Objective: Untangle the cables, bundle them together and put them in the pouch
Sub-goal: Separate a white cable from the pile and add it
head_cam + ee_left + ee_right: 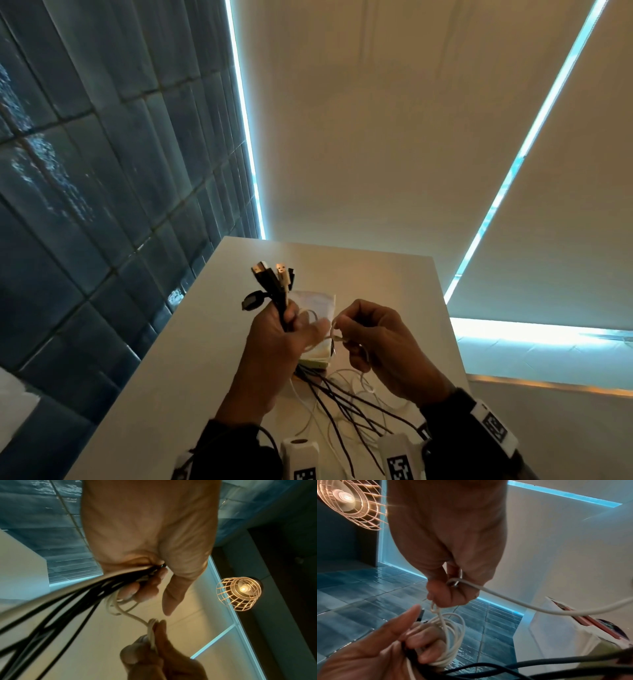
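Nearest to me, the loose lengths of the cables (346, 407) are trailing down from the hands across the white table (191, 359), dark strands and pale ones crossing each other between the two wrist-worn cameras.

Just above them I am seeing my left hand (277, 346) gripping a bundle of black cables (72, 599), fingers curled tightly round it, thumb sticking out free. In the right wrist view several white loops (452, 635) are lying wound around those curled fingers. The plug ends (272, 277) are standing up out of the top of the fist, among them a pale USB plug and several dark ones.

My right hand (380, 346) is sitting just beside the left, pinching a white cable (513, 601) between thumb and fingertips; a short stretch of it is running across to the left hand's coil, and the rest is sagging away toward the table.

Behind and partly under the hands the pouch (318, 301) is lying flat on the table, pale, close to the far edge; I cannot tell whether it is open.

Farther off, dark blue tiles (85, 205) are covering the wall on the left, pale roller blinds (376, 137) are hanging ahead with bright slits between them, and a wire-caged lamp (240, 592) is glowing overhead.
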Demonstrator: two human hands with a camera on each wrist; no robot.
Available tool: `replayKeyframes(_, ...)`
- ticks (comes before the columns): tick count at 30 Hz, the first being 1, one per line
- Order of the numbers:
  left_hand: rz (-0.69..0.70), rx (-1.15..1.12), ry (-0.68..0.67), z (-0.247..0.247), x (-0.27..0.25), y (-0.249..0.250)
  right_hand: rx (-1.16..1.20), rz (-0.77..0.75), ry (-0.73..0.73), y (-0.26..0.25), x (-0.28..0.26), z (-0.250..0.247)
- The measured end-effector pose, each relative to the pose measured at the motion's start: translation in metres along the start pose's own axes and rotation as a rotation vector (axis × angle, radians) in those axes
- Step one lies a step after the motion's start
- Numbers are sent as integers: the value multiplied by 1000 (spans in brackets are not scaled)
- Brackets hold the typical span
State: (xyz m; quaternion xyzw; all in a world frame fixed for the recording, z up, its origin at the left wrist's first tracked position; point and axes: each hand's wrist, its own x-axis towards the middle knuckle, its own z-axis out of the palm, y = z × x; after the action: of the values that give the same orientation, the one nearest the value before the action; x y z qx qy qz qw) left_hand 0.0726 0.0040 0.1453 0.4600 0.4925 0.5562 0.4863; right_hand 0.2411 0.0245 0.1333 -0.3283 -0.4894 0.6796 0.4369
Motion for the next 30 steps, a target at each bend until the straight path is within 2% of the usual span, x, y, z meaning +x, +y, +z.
replayKeyframes(6,-15,36,-153,3,-1,-4,-44,34,-25,-8,-2,1)
replayKeyframes(15,90,195,-75,10,-3,-9,-37,44,-61,-4,-9,-2)
replayKeyframes(19,79,138,-36,6,-2,-8,-100,44,-89,-6,-13,-12)
replayKeyframes(22,89,121,24,-1,0,-8,-354,-11,42,-7,-21,-25)
replayKeyframes(26,133,228,40,2,-2,-11,-468,-78,209,-14,-29,-20)
replayKeyframes(30,186,297,1,13,-8,-12,-754,-161,312,-15,-25,-5)
